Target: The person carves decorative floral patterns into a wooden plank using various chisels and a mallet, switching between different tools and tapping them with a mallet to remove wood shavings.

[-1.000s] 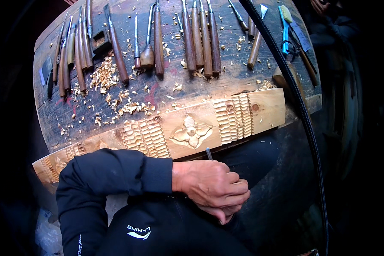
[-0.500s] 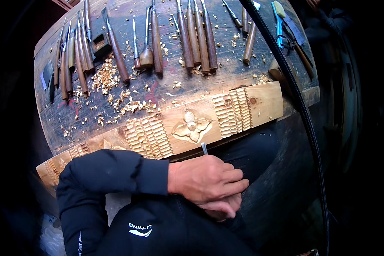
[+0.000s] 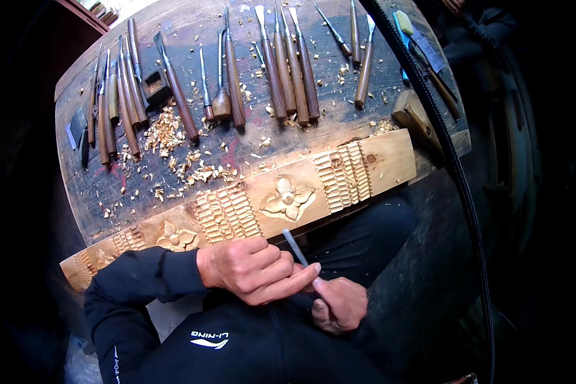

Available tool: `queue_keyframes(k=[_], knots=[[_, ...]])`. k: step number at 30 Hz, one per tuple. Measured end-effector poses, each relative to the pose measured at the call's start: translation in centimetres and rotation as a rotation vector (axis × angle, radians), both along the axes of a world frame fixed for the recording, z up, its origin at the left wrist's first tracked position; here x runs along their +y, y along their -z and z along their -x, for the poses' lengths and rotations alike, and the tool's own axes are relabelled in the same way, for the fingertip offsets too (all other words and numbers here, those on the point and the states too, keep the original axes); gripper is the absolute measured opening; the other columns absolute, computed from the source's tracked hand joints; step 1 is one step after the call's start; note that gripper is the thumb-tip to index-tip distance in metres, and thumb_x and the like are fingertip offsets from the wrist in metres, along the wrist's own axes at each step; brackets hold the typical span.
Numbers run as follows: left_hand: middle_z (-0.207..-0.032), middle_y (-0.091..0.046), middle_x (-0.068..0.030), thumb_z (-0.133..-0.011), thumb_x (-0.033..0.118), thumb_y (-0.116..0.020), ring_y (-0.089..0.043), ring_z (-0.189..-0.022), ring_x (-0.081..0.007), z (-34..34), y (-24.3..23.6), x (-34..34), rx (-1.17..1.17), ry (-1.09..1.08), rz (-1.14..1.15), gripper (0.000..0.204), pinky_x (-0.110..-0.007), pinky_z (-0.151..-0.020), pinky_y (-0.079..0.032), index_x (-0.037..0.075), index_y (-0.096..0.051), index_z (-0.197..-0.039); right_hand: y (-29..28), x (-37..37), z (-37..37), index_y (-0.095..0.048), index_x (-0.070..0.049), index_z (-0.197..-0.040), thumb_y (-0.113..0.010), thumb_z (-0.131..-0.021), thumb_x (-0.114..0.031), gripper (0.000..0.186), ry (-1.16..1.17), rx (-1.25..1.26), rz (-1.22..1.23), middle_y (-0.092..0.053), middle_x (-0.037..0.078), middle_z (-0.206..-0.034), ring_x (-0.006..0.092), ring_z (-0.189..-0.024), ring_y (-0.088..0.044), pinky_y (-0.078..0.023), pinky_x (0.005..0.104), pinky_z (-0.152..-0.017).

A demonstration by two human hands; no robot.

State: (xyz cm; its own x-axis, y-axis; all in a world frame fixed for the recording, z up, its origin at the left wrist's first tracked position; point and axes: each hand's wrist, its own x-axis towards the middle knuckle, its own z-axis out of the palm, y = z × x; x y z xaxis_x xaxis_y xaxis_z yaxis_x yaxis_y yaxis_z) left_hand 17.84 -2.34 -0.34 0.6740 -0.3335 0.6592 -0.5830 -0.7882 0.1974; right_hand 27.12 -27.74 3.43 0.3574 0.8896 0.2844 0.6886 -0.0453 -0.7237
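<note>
Left hand (image 3: 253, 271) (grip unclear) shifts left, baring slim grey metal tool (image 3: 293, 245) held by right hand (image 3: 343, 304); apparently not cutting.

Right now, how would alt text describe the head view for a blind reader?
A right hand grips a grey tool and the left hand meets it, near a board carved with flowers. Beyond it, carving tools and wood shavings lie on a table.

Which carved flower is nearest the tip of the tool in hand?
The rightmost flower, between the two wide notched bands; the tip of the metal tool is just below it. The other flower carvings lie farther left.
</note>
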Motion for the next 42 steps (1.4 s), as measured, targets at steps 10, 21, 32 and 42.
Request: queue_keyframes(k=[10, 21, 32, 42], knots=[[-0.084, -0.053, -0.0033, -0.098, 0.059, -0.069, -0.054, -0.072, -0.0197, -1.6, 0.7, 0.4, 0.312, -0.403, -0.056, 0.074, -0.035, -0.062, -0.04, 0.002, -0.068, -0.144, 0.6, 0.4, -2.3, -0.068, 0.012, -0.123, -0.058, -0.11, -0.012, 0.029, 0.45, -0.004, -0.241, -0.073, 0.017, -0.072, 0.0204, -0.057, -0.07, -0.054, 0.0283, -0.054], [-0.073, -0.059, 0.0015, -0.091, 0.035, -0.088, -0.053, -0.059, -0.012, -0.3, 0.2, 1.7, 0.099, -0.459, -0.121, 0.045, -0.03, -0.053, -0.034, 0.0, -0.079, -0.118, -0.1, 2.6, -3.7, -0.07, 0.011, -0.122, -0.063, -0.107, -0.008, 0.025, 0.366, -0.037, -0.236, -0.074, 0.017, -0.076, 0.0216, -0.06, -0.071, -0.056, 0.0294, -0.057], [-0.085, -0.053, -0.0044, -0.102, 0.059, -0.058, -0.057, -0.076, -0.0172, -0.5, 1.4, 0.5, 0.235, -0.504, -0.153, 0.068, -0.032, -0.066, -0.043, -0.001, -0.073, -0.13, -3.4, 16.0, -6.8, -0.074, 0.011, -0.12, -0.062, -0.105, 0.005, 0.02, 0.113, -0.056, -0.255, -0.075, 0.013, -0.081, 0.0158, -0.071, -0.072, -0.057, 0.0267, -0.067], [-0.079, -0.058, -0.0013, -0.097, 0.035, -0.072, -0.06, -0.071, -0.0145, 0.5, 2.8, 0.7, 0.025, -0.439, -0.144, 0.038, -0.03, -0.061, -0.042, -0.001, -0.074, -0.106, -1.9, 30.8, -6.5, -0.081, -0.002, -0.113, -0.071, -0.107, -0.012, 0.015, -0.121, -0.031, -0.169, -0.079, 0.005, -0.078, 0.0077, -0.067, -0.074, -0.054, 0.0237, -0.057]])
